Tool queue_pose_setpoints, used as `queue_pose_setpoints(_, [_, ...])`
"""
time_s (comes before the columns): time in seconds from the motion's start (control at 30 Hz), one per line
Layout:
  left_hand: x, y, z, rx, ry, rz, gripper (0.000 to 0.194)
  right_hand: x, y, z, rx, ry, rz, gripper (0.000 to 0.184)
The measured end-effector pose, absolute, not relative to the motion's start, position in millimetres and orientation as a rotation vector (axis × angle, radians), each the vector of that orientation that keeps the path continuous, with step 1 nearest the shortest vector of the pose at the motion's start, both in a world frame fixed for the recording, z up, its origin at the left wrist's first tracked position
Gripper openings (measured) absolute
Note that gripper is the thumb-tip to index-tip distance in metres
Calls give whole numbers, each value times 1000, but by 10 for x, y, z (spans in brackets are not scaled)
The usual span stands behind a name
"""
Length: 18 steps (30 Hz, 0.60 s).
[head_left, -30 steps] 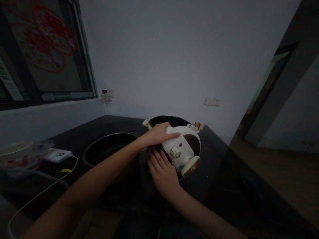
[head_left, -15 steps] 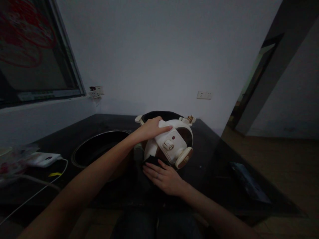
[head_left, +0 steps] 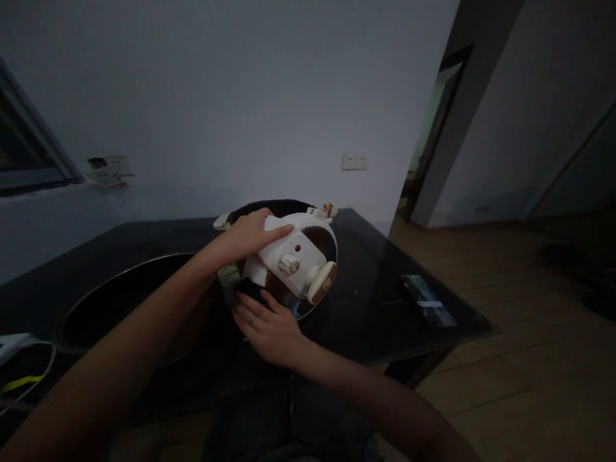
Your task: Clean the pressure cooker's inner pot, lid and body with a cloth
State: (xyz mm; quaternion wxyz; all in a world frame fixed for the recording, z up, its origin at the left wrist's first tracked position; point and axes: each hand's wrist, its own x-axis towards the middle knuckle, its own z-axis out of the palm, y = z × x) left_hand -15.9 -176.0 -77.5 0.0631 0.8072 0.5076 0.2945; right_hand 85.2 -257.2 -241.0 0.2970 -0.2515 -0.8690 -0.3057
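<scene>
The white pot housing [head_left: 308, 260] looks smooth plastic, the wall [head_left: 269, 96] matt.

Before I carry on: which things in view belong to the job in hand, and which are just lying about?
In use:
white pot, held by the left hand
what looks like a dark cloth, under the right hand

Apparently just lying about:
round black vessel at left
white corded device
yellow strip
flat dark object at right

The right hand [head_left: 270, 330] partly hides a black item [head_left: 251, 287], perhaps a cloth.
</scene>
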Motion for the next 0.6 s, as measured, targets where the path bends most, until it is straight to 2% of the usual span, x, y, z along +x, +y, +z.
queue_pose_setpoints(0.3, [-134,-1847,-702,2403,1528,734,62,1565,-2646,-2696,-469,-2663,-690,32])
queue_pose_setpoints(0.6, [-55,-2007,-588,2370,1244,551,60,1716,-2799,-2756,-577,-2491,-616,35])
